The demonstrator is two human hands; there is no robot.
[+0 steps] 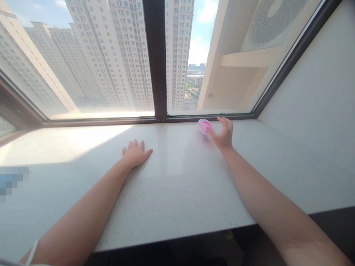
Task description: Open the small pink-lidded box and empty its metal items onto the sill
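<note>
Strong daylight pours in through the window [111,59], leaving the scene bright overall. A hazy white glare washes over the lower part of the glass and spills onto the far left of the stone sill [172,184], where the surface is blown out and its speckle is lost. The nearer part of the sill lies in soft shade, and a faint shadow sits under the left hand [135,153]. The small pink object [204,127] beside the right hand [224,133] looks slightly smeared. The wide lens bends the window frame and leans the towers outside. A blocky pixelated patch [12,183] sits at the left edge. The bottom edge is dark.
</note>
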